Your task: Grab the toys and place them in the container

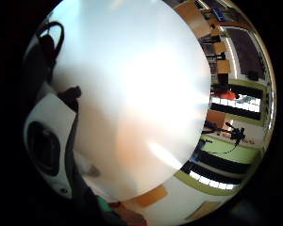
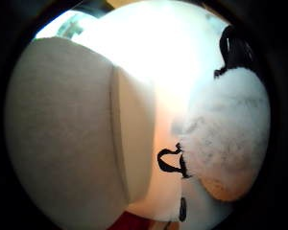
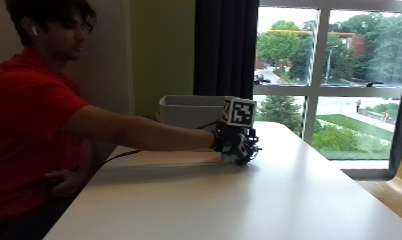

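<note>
My gloved right hand [image 3: 235, 143] is down on the white table [image 3: 254, 200], just in front of the grey container [image 3: 186, 111]. A white plush toy [image 2: 225, 120] with black stitched marks lies right against the palm and fills the thumb side palm view. In the outside view only a white bit of the toy [image 3: 225, 158] shows under the hand. The fingers curl down over it. The little finger side palm view is mostly taken up by the pale tabletop [image 1: 132, 94] close below.
The container stands at the table's far end by the wall and dark curtain [image 3: 224, 50]. A large window [image 3: 334, 75] runs along the far side. The person's other hand [image 3: 64, 182] stays off the table near their lap.
</note>
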Demonstrator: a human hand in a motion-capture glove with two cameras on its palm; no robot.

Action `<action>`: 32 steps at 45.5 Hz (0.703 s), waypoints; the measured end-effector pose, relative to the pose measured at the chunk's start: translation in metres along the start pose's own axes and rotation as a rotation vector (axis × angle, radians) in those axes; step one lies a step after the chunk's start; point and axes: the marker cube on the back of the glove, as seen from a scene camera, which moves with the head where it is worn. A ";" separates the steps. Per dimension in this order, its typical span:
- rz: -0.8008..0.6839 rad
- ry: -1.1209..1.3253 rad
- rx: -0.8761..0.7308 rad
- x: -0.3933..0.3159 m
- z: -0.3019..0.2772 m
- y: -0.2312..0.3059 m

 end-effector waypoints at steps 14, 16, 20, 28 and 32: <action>0.007 0.015 0.197 0.009 0.002 0.012; 0.020 0.008 0.192 0.014 0.002 0.016; 0.051 -0.021 0.189 0.032 0.000 0.025; 0.052 -0.056 0.235 0.061 -0.035 0.048; 0.030 -0.050 0.278 0.064 -0.069 0.059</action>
